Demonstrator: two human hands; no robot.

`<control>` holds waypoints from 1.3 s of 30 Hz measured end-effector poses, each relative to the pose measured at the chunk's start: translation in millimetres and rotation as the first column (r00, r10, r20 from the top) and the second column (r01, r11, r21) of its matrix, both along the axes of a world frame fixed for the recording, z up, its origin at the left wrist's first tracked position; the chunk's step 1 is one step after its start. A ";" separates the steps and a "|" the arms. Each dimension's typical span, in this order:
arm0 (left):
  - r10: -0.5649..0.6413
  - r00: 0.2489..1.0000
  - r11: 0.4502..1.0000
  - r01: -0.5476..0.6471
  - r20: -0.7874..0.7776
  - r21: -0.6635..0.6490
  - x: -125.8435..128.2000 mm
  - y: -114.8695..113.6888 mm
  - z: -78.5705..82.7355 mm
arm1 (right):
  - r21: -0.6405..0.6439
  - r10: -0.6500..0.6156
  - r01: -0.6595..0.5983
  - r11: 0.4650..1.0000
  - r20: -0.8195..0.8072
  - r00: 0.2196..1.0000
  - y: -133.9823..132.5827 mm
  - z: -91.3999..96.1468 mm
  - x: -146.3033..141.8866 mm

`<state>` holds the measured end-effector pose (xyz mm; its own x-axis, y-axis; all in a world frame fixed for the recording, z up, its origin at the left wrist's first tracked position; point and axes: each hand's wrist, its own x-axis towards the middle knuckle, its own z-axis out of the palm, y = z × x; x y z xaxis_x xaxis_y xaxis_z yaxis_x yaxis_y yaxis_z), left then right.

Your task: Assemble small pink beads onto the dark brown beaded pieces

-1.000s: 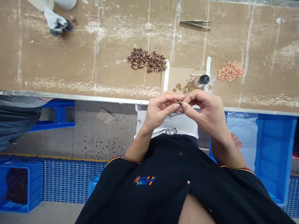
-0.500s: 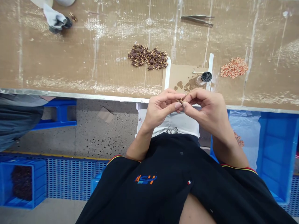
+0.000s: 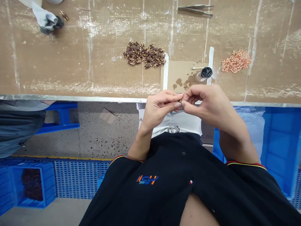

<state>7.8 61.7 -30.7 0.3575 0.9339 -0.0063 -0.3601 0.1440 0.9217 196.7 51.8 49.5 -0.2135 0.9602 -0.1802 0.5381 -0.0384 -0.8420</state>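
My left hand (image 3: 158, 108) pinches a tiny brass-coloured part (image 3: 180, 101) between thumb and fingertips, just off the table's front edge. Against it, the thumb and forefinger of my right hand (image 3: 204, 99) are pinched together; fingers cover most of the part, so its exact kind does not show. Just beyond my hands lies a cardboard pad (image 3: 178, 70) with wet stains. On it stand a small clear jar with a black top (image 3: 206, 72) and a cotton swab (image 3: 198, 68).
Left of the pad is a pile of small brown-and-gold parts (image 3: 144, 55); on the right, a pile of orange-and-white pieces (image 3: 236, 61). Tweezers (image 3: 195, 11) and a whitish glove-like cloth (image 3: 45, 18) lie farther back. Blue crates (image 3: 281, 141) stand below the table. Another person's leg (image 3: 21, 125) is at left.
My right hand has shifted slightly up and its wrist has turned, while both hands stay together at the small part. The whole view has shifted a little.
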 end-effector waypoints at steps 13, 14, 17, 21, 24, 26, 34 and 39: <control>0.067 0.997 0.995 -0.065 -0.032 0.081 -1.1 4.3 -0.5 | -0.092 0.019 -0.031 0.995 -0.130 0.991 13.0 -11.1 0.1; 0.067 0.997 0.994 -0.063 -0.039 0.095 -1.9 4.6 -0.6 | -0.103 0.017 -0.032 0.994 -0.144 0.989 14.0 -12.1 0.2; 0.065 0.995 0.993 -0.057 -0.073 0.102 -2.9 4.5 -1.1 | -0.139 -0.011 -0.015 0.990 -0.187 0.982 14.9 -14.2 -0.5; 0.106 0.994 0.993 -0.104 -0.035 0.057 -0.4 2.0 -2.8 | -0.145 -0.082 0.044 0.989 -0.270 0.959 7.0 -12.7 -3.0; 0.141 0.989 0.990 -0.142 0.033 0.026 2.1 -0.6 -4.2 | -0.091 -0.171 0.150 0.985 -0.313 0.934 -6.0 -14.2 -7.1; 0.163 0.985 0.986 -0.165 0.059 0.027 3.8 -2.2 -5.3 | -0.069 -0.213 0.201 0.977 -0.327 0.921 -14.6 -18.9 -11.5; 0.255 0.967 0.966 -0.255 -0.022 0.037 16.2 -11.6 -8.7 | -0.106 -0.252 0.228 0.968 -0.417 0.874 -21.8 -30.1 -25.8; 0.284 0.957 0.956 -0.277 -0.061 0.100 11.9 -13.7 1.6 | -0.062 -0.254 0.250 0.966 -0.403 0.880 -19.5 -22.9 -21.5</control>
<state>19.7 48.1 -29.1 0.0826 0.9945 0.0651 -0.3050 -0.0370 0.9516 175.2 32.3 26.7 -0.0206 0.9902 -0.1382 0.1230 -0.1347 -0.9832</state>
